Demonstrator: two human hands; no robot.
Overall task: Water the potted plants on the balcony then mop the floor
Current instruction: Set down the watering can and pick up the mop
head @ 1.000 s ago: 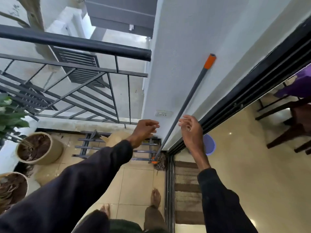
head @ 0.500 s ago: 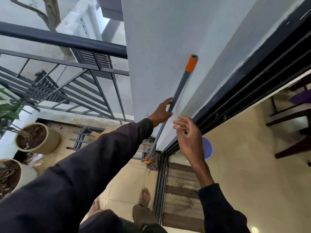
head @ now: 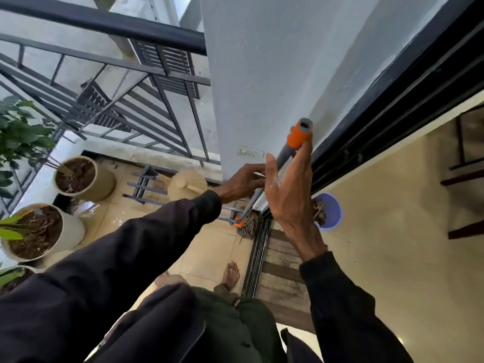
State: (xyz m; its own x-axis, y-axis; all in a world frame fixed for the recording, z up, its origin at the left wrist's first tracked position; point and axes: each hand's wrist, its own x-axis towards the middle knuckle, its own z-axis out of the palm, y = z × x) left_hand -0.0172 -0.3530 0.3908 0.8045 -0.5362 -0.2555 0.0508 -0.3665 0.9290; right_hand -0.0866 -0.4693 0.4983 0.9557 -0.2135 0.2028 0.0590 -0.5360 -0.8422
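A mop with a grey handle (head: 284, 157) and an orange top grip (head: 298, 138) leans against the white wall, its stringy head (head: 247, 226) resting on the tiled balcony floor by the sliding-door track. My left hand (head: 241, 183) grips the handle at mid-height. Higher up, my right hand (head: 288, 189) lies against the handle with straight fingers, their tips touching the orange grip. Potted plants stand at the left: a beige pot (head: 78, 176), a white pot (head: 42, 231) and a third pot (head: 13, 276) at the frame edge.
A black metal railing (head: 104, 22) bounds the balcony. A dark metal rack (head: 146, 184) and a beige round object (head: 186, 184) lie on the wet tiles. A purple bucket (head: 331, 213) and a striped doormat (head: 282, 271) sit inside the door. My bare feet stand near the track.
Both hands closed in on the mop handle. The left hand took hold of it lower down and the right hand rose to the orange grip. The handle top tilted toward me.
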